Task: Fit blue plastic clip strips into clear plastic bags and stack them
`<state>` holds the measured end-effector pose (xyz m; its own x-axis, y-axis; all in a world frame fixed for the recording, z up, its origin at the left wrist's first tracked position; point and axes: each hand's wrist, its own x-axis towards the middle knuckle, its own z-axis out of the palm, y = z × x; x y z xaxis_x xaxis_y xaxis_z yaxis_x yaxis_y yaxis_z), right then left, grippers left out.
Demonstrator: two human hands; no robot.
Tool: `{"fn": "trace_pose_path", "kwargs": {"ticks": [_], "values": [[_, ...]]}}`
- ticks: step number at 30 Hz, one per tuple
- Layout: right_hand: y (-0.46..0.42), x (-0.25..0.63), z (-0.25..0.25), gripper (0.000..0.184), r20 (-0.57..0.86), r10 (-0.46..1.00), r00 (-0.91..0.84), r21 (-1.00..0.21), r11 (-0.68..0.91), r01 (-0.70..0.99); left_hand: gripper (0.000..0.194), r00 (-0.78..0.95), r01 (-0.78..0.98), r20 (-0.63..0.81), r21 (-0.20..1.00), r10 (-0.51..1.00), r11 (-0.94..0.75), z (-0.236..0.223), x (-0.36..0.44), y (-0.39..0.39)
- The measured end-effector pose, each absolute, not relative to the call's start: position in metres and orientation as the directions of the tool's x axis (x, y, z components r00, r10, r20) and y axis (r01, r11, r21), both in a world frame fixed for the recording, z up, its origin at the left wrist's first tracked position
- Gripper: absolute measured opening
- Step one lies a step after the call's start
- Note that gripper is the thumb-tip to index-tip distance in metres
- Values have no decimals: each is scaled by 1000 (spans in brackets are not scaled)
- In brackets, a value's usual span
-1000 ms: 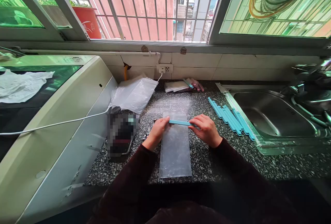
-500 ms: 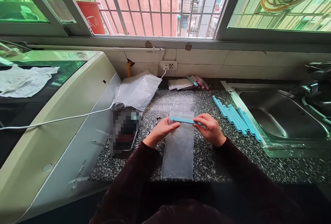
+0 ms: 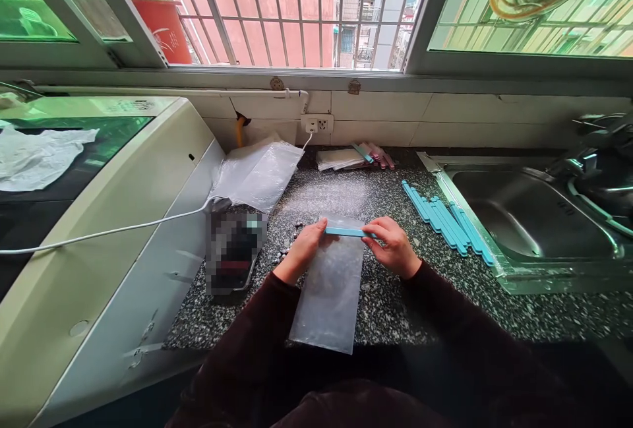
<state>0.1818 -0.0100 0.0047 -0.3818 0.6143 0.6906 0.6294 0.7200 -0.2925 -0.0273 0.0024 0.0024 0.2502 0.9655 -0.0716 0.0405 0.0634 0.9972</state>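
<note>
Two hands pinch one blue strip [image 3: 345, 232] across the upper part of the clear bag [image 3: 330, 293]: left hand [image 3: 305, 248] at one end, right hand [image 3: 393, 246] near the other. I see loose strips [image 3: 448, 222] right of that bag, crinkled plastic [image 3: 260, 174] beyond it, leftward.

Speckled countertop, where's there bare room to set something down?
Beyond the plastic bag, the countertop is bare up to the far stack of flat bags. Another patch lies between the right sleeve, loose blue strips and sink rim. It's crowded on the left: a pixelated dark object sits before the plastic sheets.
</note>
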Motion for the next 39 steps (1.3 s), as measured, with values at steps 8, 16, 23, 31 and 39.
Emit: {"fn": "trace_pose_path", "kwargs": {"ticks": [8, 16, 23, 31, 39], "values": [[-12, 177, 2, 6, 747, 586, -314, -307, 723, 619, 60, 245, -5, -24, 1000, 969, 26, 5, -23, 0], [-12, 177, -1, 8, 757, 587, -288, -339, 729, 594, 62, 218, -30, 14, 1000, 976, -8, 2, -21, 0], [-13, 176, 2, 11, 787, 549, -283, -314, 750, 582, 61, 209, -8, 17, 1000, 978, -16, 3, -20, -3], [-13, 176, 4, 10, 797, 533, -285, -291, 752, 592, 55, 192, -41, -48, 998, 980, 57, 3, -20, -3], [-13, 177, 5, 8, 787, 544, -289, -292, 743, 603, 55, 169, -71, -149, 984, 974, 162, 8, -18, -5]]}}
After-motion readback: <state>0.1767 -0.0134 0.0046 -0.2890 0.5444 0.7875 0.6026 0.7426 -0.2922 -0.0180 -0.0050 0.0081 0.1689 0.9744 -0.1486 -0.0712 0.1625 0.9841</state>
